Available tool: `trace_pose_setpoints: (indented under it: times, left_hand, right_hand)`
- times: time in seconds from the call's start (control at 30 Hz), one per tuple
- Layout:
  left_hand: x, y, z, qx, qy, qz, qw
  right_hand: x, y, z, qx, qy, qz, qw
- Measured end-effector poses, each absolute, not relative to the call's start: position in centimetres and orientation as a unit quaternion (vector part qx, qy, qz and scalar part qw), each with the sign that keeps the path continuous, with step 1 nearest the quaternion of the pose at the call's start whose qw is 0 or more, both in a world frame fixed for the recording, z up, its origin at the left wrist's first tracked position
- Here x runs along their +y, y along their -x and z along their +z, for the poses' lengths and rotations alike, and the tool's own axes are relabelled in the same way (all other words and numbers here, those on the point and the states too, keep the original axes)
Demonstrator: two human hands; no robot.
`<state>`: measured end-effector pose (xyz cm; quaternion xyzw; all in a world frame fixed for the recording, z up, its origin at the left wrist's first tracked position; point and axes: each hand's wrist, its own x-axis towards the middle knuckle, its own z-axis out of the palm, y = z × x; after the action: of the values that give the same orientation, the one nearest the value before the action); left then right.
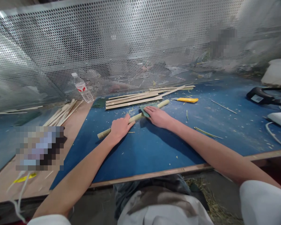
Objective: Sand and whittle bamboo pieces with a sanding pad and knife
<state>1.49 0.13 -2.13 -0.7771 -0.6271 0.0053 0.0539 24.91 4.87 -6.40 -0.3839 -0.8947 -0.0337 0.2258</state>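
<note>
A pale green bamboo pole (137, 117) lies slantwise across the blue mat (135, 159). My left hand (120, 126) is wrapped over the pole left of its middle, holding it against the mat. Farther right along the same pole, my right hand (156, 117) presses a green sheet of sandpaper (146, 110) onto it, fingers over the sheet. Behind the pole are several flat bamboo strips (133, 102) lying side by side. A yellow utility knife (186, 100) rests just beyond the pole's far right end, its blade pointing left.
A water bottle (82, 88) stands at the back left by the perforated metal screen (121, 40). Bamboo sticks (63, 113) and a blurred device lie on the left. A black object (262, 96), a white device (279, 119) and its cable are at right. Shavings dot the mat.
</note>
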Motion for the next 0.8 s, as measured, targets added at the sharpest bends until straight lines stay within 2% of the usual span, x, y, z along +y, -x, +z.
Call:
trace_pose_setpoints:
  times: [0.17,0.4,0.63,0.8]
  left_hand:
    - [0.2,-1.4,-2.1,-0.624,0.779,0.008,0.051]
    - [0.2,-1.6,-1.9,-0.629,0.776,0.017,0.044]
    - [0.2,-1.6,-1.9,-0.626,0.777,0.027,0.053]
    - [0.3,-1.6,-1.9,-0.631,0.775,0.012,0.039]
  right_hand:
    - [3.1,-21.7,-7.1,-0.921,0.314,-0.034,0.229]
    - [5.7,-25.6,-6.3,-0.871,0.444,-0.053,0.205]
    - [3.3,-21.1,-7.5,-0.923,0.297,-0.05,0.238]
    - [6.0,-24.6,-7.2,-0.881,0.406,-0.045,0.238]
